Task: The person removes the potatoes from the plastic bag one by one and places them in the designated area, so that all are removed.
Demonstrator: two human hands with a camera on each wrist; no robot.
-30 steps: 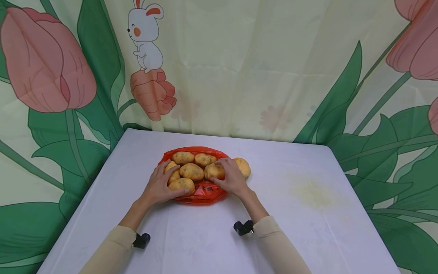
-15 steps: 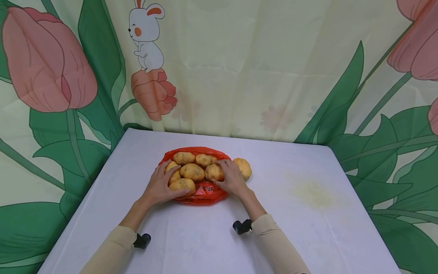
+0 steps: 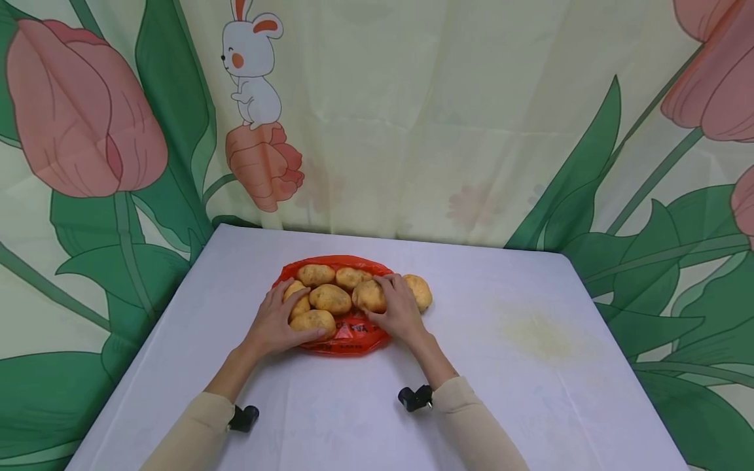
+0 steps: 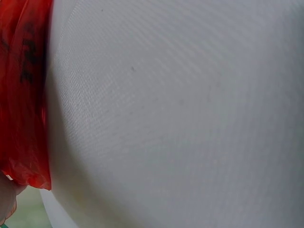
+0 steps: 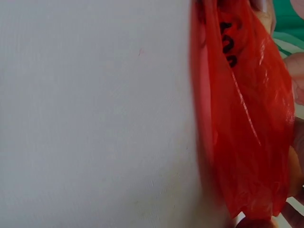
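Several potatoes [image 3: 330, 299] lie on a red plastic bag [image 3: 353, 345], which has dark print. My left hand [image 3: 277, 322] rests around the left side of the group. Its spread fingers touch a potato [image 3: 300, 305] at the left edge, and its thumb lies along a front potato [image 3: 312, 321]. At the right side, my right hand [image 3: 400, 313] holds another potato [image 3: 368, 296] between thumb and fingers. One more potato [image 3: 418, 292] sits just beyond that hand, partly hidden by it. Both wrist views show mostly tablecloth and the bag's red edge [image 5: 251, 118].
A white cloth covers the table [image 3: 483, 366], with a yellowish stain [image 3: 542, 337] on the right. Behind it hangs a curtain [image 3: 412, 131] printed with tulips and a rabbit. A small black camera [image 3: 415, 398] is worn on each wrist.
My right thumb has drawn back slightly to the right, leaving more of its potato showing. My left hand and the other potatoes look unmoved. The head view has shifted a little.
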